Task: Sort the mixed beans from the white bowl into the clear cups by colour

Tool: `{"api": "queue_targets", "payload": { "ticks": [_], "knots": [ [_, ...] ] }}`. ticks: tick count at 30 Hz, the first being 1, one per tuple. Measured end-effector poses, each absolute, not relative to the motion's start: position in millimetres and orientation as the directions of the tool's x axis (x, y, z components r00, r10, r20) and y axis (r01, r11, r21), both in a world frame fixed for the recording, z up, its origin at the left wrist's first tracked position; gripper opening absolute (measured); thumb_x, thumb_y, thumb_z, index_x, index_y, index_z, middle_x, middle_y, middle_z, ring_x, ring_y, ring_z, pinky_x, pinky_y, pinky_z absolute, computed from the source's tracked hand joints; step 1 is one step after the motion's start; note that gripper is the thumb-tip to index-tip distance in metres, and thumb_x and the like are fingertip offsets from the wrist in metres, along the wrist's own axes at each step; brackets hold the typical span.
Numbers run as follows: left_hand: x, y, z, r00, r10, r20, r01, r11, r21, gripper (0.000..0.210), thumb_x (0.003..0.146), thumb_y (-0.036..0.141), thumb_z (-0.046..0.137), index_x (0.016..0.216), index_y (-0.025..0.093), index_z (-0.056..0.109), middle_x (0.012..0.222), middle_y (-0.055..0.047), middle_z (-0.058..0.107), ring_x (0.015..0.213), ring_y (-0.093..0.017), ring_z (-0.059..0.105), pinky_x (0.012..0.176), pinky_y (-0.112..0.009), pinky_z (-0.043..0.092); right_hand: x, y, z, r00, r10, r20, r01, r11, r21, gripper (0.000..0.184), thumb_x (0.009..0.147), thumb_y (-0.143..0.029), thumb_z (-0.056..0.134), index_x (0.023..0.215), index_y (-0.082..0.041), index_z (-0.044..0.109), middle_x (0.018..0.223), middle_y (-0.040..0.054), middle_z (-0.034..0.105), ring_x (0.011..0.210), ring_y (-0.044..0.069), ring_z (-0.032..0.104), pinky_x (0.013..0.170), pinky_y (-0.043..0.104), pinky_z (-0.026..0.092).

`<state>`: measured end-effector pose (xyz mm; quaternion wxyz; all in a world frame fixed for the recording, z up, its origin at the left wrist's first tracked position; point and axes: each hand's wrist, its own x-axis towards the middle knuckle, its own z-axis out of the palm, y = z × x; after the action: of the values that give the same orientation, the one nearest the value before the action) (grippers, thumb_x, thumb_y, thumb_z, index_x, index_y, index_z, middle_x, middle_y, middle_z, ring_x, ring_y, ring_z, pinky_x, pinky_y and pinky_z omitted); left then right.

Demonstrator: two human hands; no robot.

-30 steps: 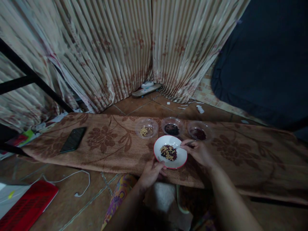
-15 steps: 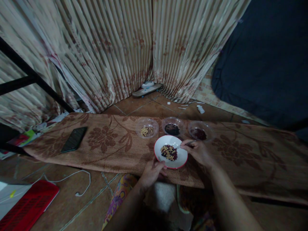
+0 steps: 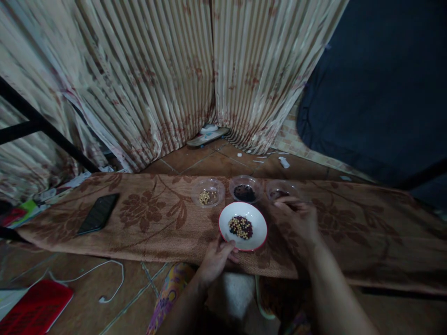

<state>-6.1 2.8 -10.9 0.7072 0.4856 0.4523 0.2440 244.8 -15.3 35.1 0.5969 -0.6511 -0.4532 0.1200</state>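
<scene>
A white bowl with a red rim holds a mix of yellow, dark red and black beans. My left hand grips its near-left edge, thumb at the rim. My right hand, fingers pinched, is at the near side of the rightmost clear plastic bowl, which has dark red beans in it. The thin metal spoon seen in that hand earlier is now mostly hidden by the fingers. Behind the white bowl stand a clear bowl of black beans and a clear bowl of yellow beans.
A brown flowered cloth covers the long low table. A black phone lies on its left part. On the tiled floor are a white cable, a red basket-like item and small white scraps. Striped curtains hang behind.
My right hand has lifted away from the white bowl and moved to the rightmost clear bowl. My left hand stays at the white bowl's rim. The camera view has shifted slightly.
</scene>
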Motion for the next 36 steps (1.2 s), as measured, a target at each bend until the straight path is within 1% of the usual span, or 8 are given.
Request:
{"api": "queue_targets", "payload": {
  "ticks": [4, 7, 10, 13, 16, 18, 21, 36],
  "knots": [
    [-6, 4, -14, 0.480, 0.778, -0.406, 0.108, 0.406, 0.907, 0.043, 0.073, 0.048, 0.059, 0.100, 0.015, 0.052, 0.078, -0.004, 0.066, 0.050, -0.012, 0.060, 0.043, -0.018, 0.040, 275, -16, 35, 0.800, 0.430, 0.419, 0.424, 0.089, -0.901, 0.022, 0.066, -0.036, 0.071, 0.069, -0.015, 0.066, 0.069, 0.0050, 0.066, 0.057, 0.016, 0.058, 0.055, 0.029, 0.046],
    [-6, 4, -12, 0.470, 0.786, -0.402, 0.109, 0.400, 0.910, 0.043, 0.073, 0.048, 0.059, 0.100, 0.015, 0.052, 0.078, -0.004, 0.066, 0.049, -0.011, 0.060, 0.043, -0.019, 0.041, 283, -15, 36, 0.839, 0.356, 0.413, 0.416, 0.071, -0.906, 0.022, 0.065, -0.035, 0.071, 0.067, -0.014, 0.064, 0.067, 0.0055, 0.064, 0.058, 0.017, 0.057, 0.056, 0.030, 0.047],
    [-6, 4, -9, 0.464, 0.788, -0.405, 0.114, 0.401, 0.909, 0.043, 0.073, 0.047, 0.060, 0.100, 0.014, 0.052, 0.077, -0.005, 0.066, 0.050, -0.012, 0.060, 0.042, -0.019, 0.041, 273, -15, 40, 0.813, 0.418, 0.404, 0.409, 0.082, -0.909, 0.021, 0.066, -0.035, 0.070, 0.069, -0.014, 0.065, 0.070, 0.0058, 0.065, 0.062, 0.017, 0.058, 0.058, 0.030, 0.048],
    [-5, 3, -7, 0.467, 0.782, -0.412, 0.114, 0.409, 0.905, 0.041, 0.074, 0.045, 0.059, 0.100, 0.014, 0.051, 0.078, -0.005, 0.066, 0.050, -0.012, 0.060, 0.041, -0.019, 0.040, 254, -16, 43, 0.714, 0.604, 0.355, 0.392, 0.076, -0.917, 0.021, 0.068, -0.035, 0.069, 0.071, -0.015, 0.067, 0.073, 0.0050, 0.066, 0.064, 0.017, 0.059, 0.059, 0.028, 0.047],
    [-5, 3, -8, 0.463, 0.786, -0.411, 0.099, 0.415, 0.905, 0.042, 0.073, 0.045, 0.059, 0.101, 0.015, 0.051, 0.076, -0.004, 0.066, 0.049, -0.012, 0.059, 0.041, -0.019, 0.040, 238, -17, 39, 0.473, 0.846, 0.245, 0.376, 0.057, -0.925, 0.022, 0.070, -0.038, 0.068, 0.073, -0.017, 0.068, 0.072, 0.0038, 0.067, 0.061, 0.015, 0.057, 0.056, 0.027, 0.045],
    [-5, 3, -8, 0.459, 0.791, -0.405, 0.091, 0.412, 0.907, 0.045, 0.072, 0.047, 0.060, 0.102, 0.015, 0.051, 0.074, -0.004, 0.066, 0.047, -0.012, 0.059, 0.041, -0.019, 0.040, 231, -16, 33, 0.316, 0.934, 0.167, 0.370, 0.041, -0.928, 0.023, 0.071, -0.040, 0.067, 0.074, -0.017, 0.068, 0.071, 0.0034, 0.067, 0.059, 0.015, 0.056, 0.055, 0.026, 0.044],
    [-5, 2, -6, 0.462, 0.792, -0.399, 0.096, 0.403, 0.910, 0.046, 0.072, 0.047, 0.060, 0.103, 0.014, 0.051, 0.074, -0.004, 0.066, 0.047, -0.011, 0.058, 0.041, -0.019, 0.040, 227, -12, 22, 0.231, 0.965, 0.121, 0.383, 0.025, -0.923, 0.025, 0.071, -0.041, 0.067, 0.074, -0.017, 0.068, 0.073, 0.0036, 0.068, 0.063, 0.016, 0.058, 0.058, 0.027, 0.044],
    [-5, 1, -3, 0.456, 0.777, -0.435, 0.105, 0.438, 0.893, 0.044, 0.074, 0.043, 0.059, 0.107, 0.015, 0.052, 0.075, -0.003, 0.066, 0.049, -0.011, 0.060, 0.043, -0.018, 0.043, 221, -7, 15, 0.175, 0.979, 0.106, 0.464, 0.013, -0.886, 0.026, 0.074, -0.042, 0.063, 0.078, -0.017, 0.069, 0.074, 0.0035, 0.067, 0.063, 0.016, 0.057, 0.059, 0.028, 0.044]
  ]
}}
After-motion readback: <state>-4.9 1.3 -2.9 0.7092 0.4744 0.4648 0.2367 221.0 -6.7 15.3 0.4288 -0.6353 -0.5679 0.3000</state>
